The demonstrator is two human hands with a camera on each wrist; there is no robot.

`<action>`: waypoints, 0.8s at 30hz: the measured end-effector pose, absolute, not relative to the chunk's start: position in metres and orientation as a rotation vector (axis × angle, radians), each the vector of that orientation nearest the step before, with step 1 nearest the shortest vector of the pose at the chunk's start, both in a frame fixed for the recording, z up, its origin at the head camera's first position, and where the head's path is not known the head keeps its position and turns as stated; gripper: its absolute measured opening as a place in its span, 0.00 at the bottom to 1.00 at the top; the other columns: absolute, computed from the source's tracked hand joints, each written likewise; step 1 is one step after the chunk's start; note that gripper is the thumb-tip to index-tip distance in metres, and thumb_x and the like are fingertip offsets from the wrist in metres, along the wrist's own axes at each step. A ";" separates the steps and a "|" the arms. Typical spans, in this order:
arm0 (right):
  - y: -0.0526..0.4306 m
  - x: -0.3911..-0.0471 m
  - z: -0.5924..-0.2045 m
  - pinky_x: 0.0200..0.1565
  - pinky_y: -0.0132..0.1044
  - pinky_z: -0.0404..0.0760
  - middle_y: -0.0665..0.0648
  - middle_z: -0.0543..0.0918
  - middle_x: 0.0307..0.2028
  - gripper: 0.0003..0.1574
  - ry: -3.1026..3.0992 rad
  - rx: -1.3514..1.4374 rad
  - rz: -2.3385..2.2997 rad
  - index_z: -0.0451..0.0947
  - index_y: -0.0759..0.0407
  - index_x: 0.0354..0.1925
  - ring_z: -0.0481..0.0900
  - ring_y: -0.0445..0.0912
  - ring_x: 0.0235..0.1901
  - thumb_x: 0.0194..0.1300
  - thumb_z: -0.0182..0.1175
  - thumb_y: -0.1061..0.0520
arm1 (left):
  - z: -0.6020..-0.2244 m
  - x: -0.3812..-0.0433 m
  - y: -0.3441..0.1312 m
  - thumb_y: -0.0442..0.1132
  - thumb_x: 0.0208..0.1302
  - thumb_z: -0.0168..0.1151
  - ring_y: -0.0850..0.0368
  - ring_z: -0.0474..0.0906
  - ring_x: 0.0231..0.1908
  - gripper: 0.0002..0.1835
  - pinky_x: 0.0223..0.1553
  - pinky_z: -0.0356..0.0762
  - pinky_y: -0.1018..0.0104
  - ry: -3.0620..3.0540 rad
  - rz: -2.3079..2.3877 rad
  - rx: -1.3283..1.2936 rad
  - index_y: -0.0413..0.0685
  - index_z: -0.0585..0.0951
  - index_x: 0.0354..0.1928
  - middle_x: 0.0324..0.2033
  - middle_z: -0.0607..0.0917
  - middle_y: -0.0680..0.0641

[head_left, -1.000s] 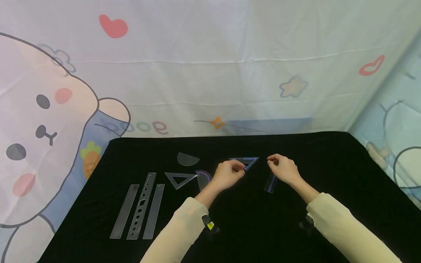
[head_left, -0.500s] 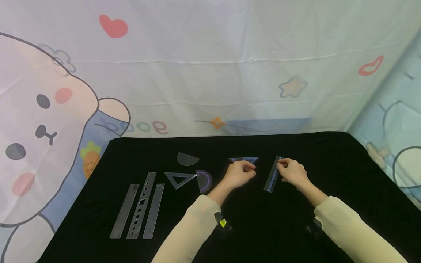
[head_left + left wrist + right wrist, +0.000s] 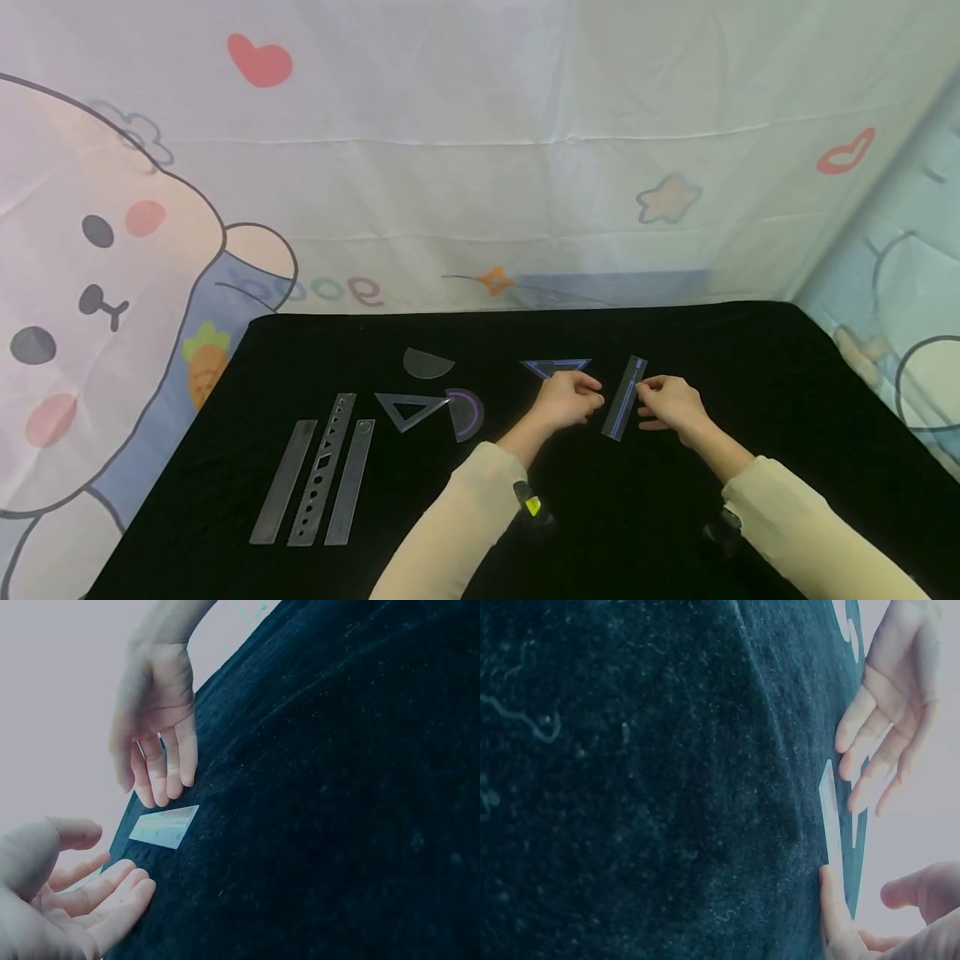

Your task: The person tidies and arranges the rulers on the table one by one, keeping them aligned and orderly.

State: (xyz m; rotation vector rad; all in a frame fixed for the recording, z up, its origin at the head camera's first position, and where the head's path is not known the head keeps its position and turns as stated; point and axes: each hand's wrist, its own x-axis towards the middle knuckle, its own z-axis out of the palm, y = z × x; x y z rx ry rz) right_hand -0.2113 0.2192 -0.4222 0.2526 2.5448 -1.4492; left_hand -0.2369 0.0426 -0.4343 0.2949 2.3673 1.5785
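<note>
A short clear ruler with a blue stripe lies slanted on the black cloth, between my two hands. My right hand is at its right edge with relaxed fingers; in the right wrist view one fingertip meets the ruler's edge. To the left of the ruler, my left hand hovers with loosely bent fingers and nothing in them. A blue-marked set square lies just behind it, partly hidden by that hand. In the left wrist view the ruler shows between both hands' fingertips.
Left of the hands lie a purple-edged protractor, a clear set square and a clear semicircular protractor. Three long rulers, including a stencil ruler, lie side by side at the left. A printed curtain hangs behind the table.
My left hand has moved right, from over the set square toward the short ruler. My right hand has shifted right and slightly nearer, uncovering the ruler's far end.
</note>
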 end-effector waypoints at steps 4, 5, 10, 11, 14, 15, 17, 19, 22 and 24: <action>0.219 -0.210 -0.424 0.34 0.37 0.84 0.74 0.71 0.49 0.29 2.501 0.276 -1.492 0.59 0.79 0.59 0.81 0.52 0.39 0.69 0.41 0.57 | -0.437 -0.238 0.048 0.35 0.56 0.63 0.55 0.82 0.26 0.12 0.25 0.81 0.69 2.350 1.598 0.242 0.41 0.81 0.43 0.29 0.85 0.49; 0.219 -0.210 -0.424 0.34 0.37 0.84 0.74 0.71 0.49 0.29 2.494 0.279 -1.499 0.59 0.79 0.59 0.81 0.51 0.39 0.69 0.41 0.57 | -0.437 -0.238 0.050 0.35 0.56 0.63 0.55 0.82 0.26 0.12 0.25 0.81 0.69 2.347 1.606 0.230 0.41 0.81 0.43 0.29 0.85 0.49; 0.218 -0.210 -0.426 0.34 0.37 0.84 0.74 0.71 0.49 0.29 2.478 0.289 -1.520 0.58 0.80 0.59 0.82 0.48 0.36 0.69 0.42 0.58 | -0.436 -0.235 0.059 0.34 0.55 0.63 0.55 0.83 0.26 0.11 0.24 0.82 0.69 2.341 1.606 0.193 0.41 0.81 0.42 0.29 0.85 0.49; 0.218 -0.210 -0.426 0.34 0.37 0.84 0.75 0.71 0.49 0.29 2.474 0.290 -1.526 0.58 0.80 0.59 0.82 0.48 0.36 0.69 0.42 0.58 | -0.436 -0.235 0.061 0.34 0.55 0.63 0.55 0.82 0.26 0.11 0.24 0.82 0.69 2.343 1.602 0.189 0.41 0.81 0.42 0.29 0.85 0.49; 0.217 -0.211 -0.425 0.34 0.37 0.84 0.75 0.72 0.48 0.29 2.463 0.296 -1.536 0.57 0.80 0.60 0.82 0.47 0.35 0.69 0.42 0.59 | -0.435 -0.234 0.065 0.34 0.56 0.63 0.55 0.83 0.26 0.11 0.24 0.82 0.69 2.357 1.588 0.185 0.41 0.81 0.42 0.29 0.85 0.49; 0.216 -0.211 -0.425 0.35 0.37 0.84 0.75 0.72 0.48 0.29 2.459 0.300 -1.542 0.57 0.80 0.60 0.82 0.47 0.35 0.69 0.42 0.59 | -0.435 -0.234 0.066 0.34 0.56 0.62 0.55 0.83 0.26 0.11 0.24 0.82 0.68 2.358 1.590 0.184 0.41 0.81 0.42 0.29 0.85 0.48; 0.215 -0.211 -0.425 0.35 0.37 0.84 0.75 0.72 0.48 0.29 2.450 0.307 -1.556 0.57 0.80 0.60 0.82 0.47 0.35 0.69 0.42 0.59 | -0.435 -0.234 0.068 0.33 0.56 0.62 0.55 0.83 0.27 0.11 0.24 0.82 0.68 2.352 1.600 0.177 0.41 0.81 0.42 0.30 0.85 0.48; 0.214 -0.210 -0.424 0.35 0.37 0.84 0.76 0.72 0.49 0.29 2.442 0.317 -1.566 0.56 0.80 0.60 0.82 0.46 0.35 0.69 0.43 0.59 | -0.435 -0.233 0.069 0.33 0.56 0.62 0.55 0.83 0.28 0.11 0.25 0.82 0.67 2.333 1.617 0.162 0.40 0.80 0.42 0.31 0.85 0.48; 0.211 -0.209 -0.424 0.36 0.37 0.84 0.77 0.70 0.51 0.30 2.426 0.329 -1.584 0.55 0.80 0.61 0.82 0.48 0.36 0.69 0.43 0.60 | -0.435 -0.231 0.071 0.33 0.56 0.62 0.55 0.83 0.29 0.11 0.26 0.83 0.66 2.298 1.648 0.124 0.40 0.80 0.43 0.31 0.85 0.47; 0.210 -0.209 -0.424 0.36 0.37 0.84 0.78 0.69 0.52 0.30 2.413 0.335 -1.595 0.54 0.80 0.62 0.82 0.50 0.38 0.69 0.43 0.60 | -0.434 -0.230 0.071 0.32 0.56 0.62 0.54 0.83 0.29 0.11 0.27 0.83 0.66 2.282 1.663 0.099 0.39 0.80 0.43 0.32 0.86 0.47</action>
